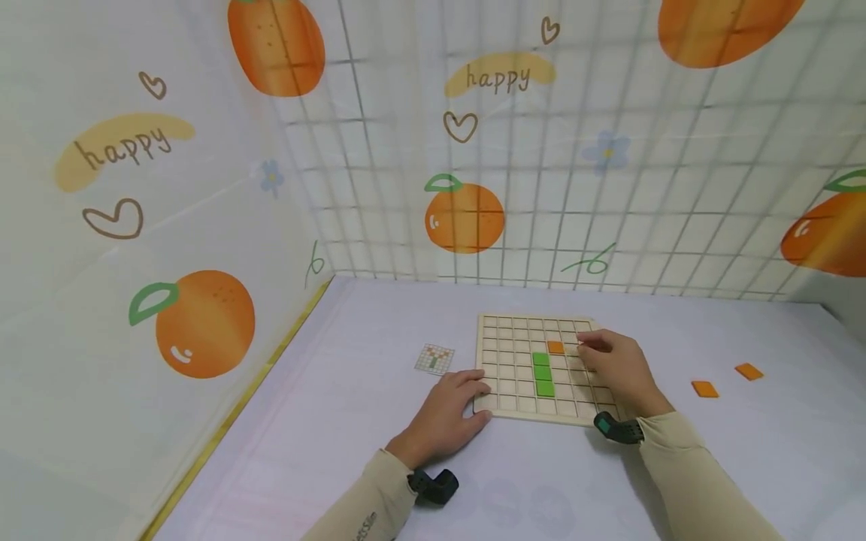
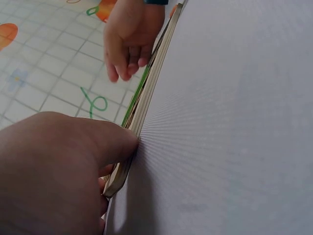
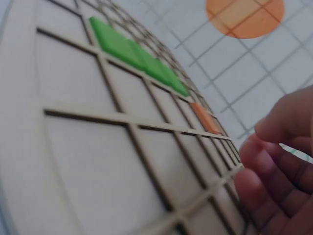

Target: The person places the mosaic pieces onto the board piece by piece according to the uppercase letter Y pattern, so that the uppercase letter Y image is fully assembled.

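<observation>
A wooden grid board (image 1: 509, 382) lies on the table, with several green tiles (image 1: 543, 373) in a column and one orange tile (image 1: 555, 347) in its cells. My left hand (image 1: 446, 412) holds the board's near left corner, thumb against the front edge and fingertips over the left side; the left wrist view shows the thumb (image 2: 115, 142) on the wooden edge. Above the board's right part is my right hand (image 1: 619, 368), fingers loosely bent and thumb close to the index finger. No tile shows at its fingertips in the right wrist view.
Two loose orange tiles (image 1: 705, 389) lie on the table right of the board. A small pattern card (image 1: 434, 359) is left of the board. Behind the table stands a cloth wall (image 1: 386, 173) printed with oranges.
</observation>
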The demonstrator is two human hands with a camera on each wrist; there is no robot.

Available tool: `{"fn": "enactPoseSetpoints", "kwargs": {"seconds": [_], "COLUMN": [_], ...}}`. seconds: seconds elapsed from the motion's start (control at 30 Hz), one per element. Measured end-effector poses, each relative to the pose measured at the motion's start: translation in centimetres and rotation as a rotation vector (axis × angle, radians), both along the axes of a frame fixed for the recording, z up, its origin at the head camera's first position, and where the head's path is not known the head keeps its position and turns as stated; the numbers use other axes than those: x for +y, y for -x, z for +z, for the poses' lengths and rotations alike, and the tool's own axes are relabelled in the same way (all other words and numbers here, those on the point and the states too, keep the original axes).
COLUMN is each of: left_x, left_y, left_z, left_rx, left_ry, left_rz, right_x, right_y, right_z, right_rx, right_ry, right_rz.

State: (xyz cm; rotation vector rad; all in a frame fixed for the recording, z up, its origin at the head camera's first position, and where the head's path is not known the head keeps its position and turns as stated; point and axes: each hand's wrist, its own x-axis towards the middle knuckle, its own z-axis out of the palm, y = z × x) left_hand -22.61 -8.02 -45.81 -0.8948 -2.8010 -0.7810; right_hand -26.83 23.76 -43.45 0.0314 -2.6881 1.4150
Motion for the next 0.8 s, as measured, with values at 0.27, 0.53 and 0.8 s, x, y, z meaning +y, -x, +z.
{"fn": "enactPoseSetpoints", "kwargs": {"seconds": [0.27, 0.53, 0.8], "left_x": [0.0, -0.2, -0.2], "left_y": [0.1, -0.1, -0.1], "left_z": [0.0, 0.1, 0.0], "left_rx": [-0.002, -0.002, -0.009], "left_ry": [0.000, 0.004, 0.001], "left_rz": [0.004, 0.003, 0.007], "right_x": [2.0, 4.2, 5.5], "right_y": [-1.1, -1.2, -1.1], "right_z": [0.8, 0.1, -0.6], "right_rx": [0.024, -0.029, -0.116], "right_ry": [0.032, 0.021, 0.010], "right_rz": [-0.051, -0.138, -0.194]}}
